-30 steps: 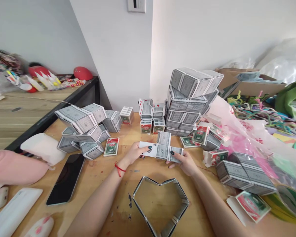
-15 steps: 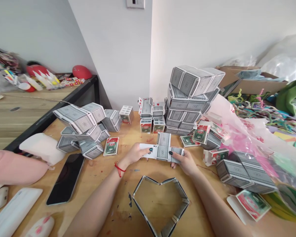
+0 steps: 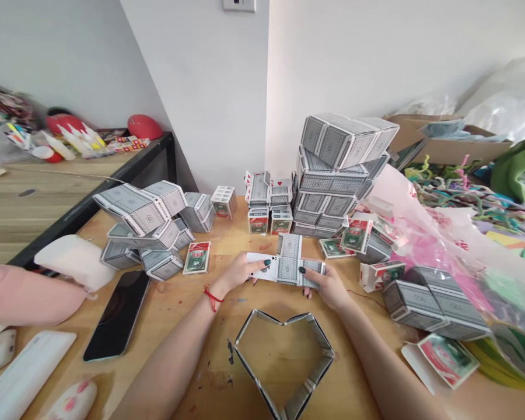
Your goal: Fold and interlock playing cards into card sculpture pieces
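My left hand (image 3: 240,272) pinches a face-up white playing card (image 3: 259,265) by its edge. My right hand (image 3: 328,286) grips a folded piece of grey-backed cards (image 3: 291,263); the white card runs into that piece from the left. Both hands hover just above the wooden table (image 3: 188,303), at its middle. In front of them, closer to me, lies a heart-shaped frame (image 3: 284,361) made of folded grey cards.
Folded-card blocks are heaped at the left (image 3: 146,224), stacked tall by the wall (image 3: 336,175), and lie at the right (image 3: 433,303). Card boxes (image 3: 198,258) are scattered about. A black phone (image 3: 116,315) lies at the left, a pink sleeve (image 3: 21,294) beyond it. Pink plastic (image 3: 415,233) covers the right.
The hands and the cards in them have barely shifted; the white card sits slightly further into the folded piece. The view has tilted a little.
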### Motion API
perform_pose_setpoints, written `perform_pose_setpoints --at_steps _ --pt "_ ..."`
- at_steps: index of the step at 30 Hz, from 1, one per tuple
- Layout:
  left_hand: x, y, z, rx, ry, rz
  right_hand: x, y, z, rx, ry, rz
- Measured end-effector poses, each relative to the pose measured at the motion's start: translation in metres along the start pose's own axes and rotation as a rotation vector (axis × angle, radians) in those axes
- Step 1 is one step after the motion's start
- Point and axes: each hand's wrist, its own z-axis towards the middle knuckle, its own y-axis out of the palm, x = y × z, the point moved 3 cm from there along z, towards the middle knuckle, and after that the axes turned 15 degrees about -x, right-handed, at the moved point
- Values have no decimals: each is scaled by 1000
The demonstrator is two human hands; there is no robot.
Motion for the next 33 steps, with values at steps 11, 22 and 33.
perform_pose_setpoints --at_steps 11,22,33 --pt "3 2 2 32 -3 -31 0 1 2 -6 -3 -5" --pt "-6 5 6 41 -14 -35 0 3 2 0 6 -16" --pt "-8 5 8 -3 -6 -7 -2 9 2 2 19 -50"
